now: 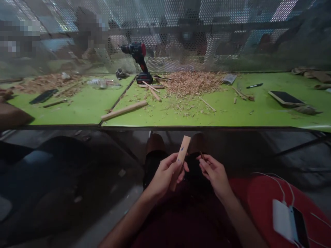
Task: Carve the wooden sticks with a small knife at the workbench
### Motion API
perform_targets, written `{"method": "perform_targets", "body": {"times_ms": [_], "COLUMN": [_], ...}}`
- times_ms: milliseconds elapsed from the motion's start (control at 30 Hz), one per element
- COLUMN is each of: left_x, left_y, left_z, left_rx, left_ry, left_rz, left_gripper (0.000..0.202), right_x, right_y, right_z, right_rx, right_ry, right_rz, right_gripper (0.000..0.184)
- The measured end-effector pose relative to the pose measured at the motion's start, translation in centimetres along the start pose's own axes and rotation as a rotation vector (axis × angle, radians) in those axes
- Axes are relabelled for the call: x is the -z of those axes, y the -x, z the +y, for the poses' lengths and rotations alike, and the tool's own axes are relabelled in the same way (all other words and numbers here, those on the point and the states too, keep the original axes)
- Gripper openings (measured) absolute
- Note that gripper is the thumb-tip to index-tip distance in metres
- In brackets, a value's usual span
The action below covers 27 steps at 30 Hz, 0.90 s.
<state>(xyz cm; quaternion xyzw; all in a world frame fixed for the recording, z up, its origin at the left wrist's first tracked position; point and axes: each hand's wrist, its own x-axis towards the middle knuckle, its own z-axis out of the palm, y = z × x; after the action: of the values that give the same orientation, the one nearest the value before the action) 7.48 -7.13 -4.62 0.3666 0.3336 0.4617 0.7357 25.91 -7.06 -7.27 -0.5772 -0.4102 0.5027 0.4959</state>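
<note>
Fingers of the left hand (162, 175) grasped a flat wooden strip (181, 154) on the near side of a green tabletop (243, 115), its upper end jutting free and leaning right with blue marks (182, 149) showing; alongside, the right hand (214, 171) pinched a thin brown piece (202, 156) too small to identify. Good handling appeared to call for a steady grip low on the strip, marks in sight and the left thumb kept off the line between the two pieces. Farther out, from the left, a wooden rod (124, 110) lay with one end close to the tabletop's near edge, then a drill (139, 62) and heaped shavings (192, 83). Open space between the hands seemed enough for small strokes, though that edge limited forward reach and, at right, a red surface (258, 193) carrying a white block (283, 218) hemmed in the elbow.
</note>
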Motion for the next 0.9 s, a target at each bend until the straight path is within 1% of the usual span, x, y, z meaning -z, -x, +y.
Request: {"method": "perform_targets", "body": {"times_ms": [167, 233, 433, 600, 767, 900], "left_x": [-0.1, -0.1, 0.0, -0.1, -0.1, -0.1], "left_y": [-0.3, -0.3, -0.1, -0.2, -0.3, -0.3], "left_z": [0.2, 0.2, 0.0, 0.0, 0.1, 0.2], "left_rx": [-0.003, -0.007, -0.032, -0.036, -0.04, -0.044], "left_ry": [0.023, 0.046, 0.041, 0.058, 0.063, 0.054], "left_rz": [0.03, 0.025, 0.019, 0.013, 0.012, 0.013], "left_gripper": [0.031, 0.03, 0.03, 0.027, 0.025, 0.028], "right_x": [0.4, 0.3, -0.7, -1.4, -1.3, -1.2], "right_y": [-0.2, -0.2, 0.4, 0.9, 1.0, 0.8], "right_z": [0.0, -0.1, -0.2, 0.3, 0.7, 0.6], "right_rx": [-0.014, -0.011, -0.008, -0.029, -0.037, -0.045], "right_ry": [-0.024, -0.038, -0.094, -0.084, -0.078, -0.083], "right_rz": [-0.063, -0.073, -0.142, -0.196, -0.194, -0.188], "right_gripper": [0.042, 0.041, 0.037, 0.037, 0.038, 0.036]}}
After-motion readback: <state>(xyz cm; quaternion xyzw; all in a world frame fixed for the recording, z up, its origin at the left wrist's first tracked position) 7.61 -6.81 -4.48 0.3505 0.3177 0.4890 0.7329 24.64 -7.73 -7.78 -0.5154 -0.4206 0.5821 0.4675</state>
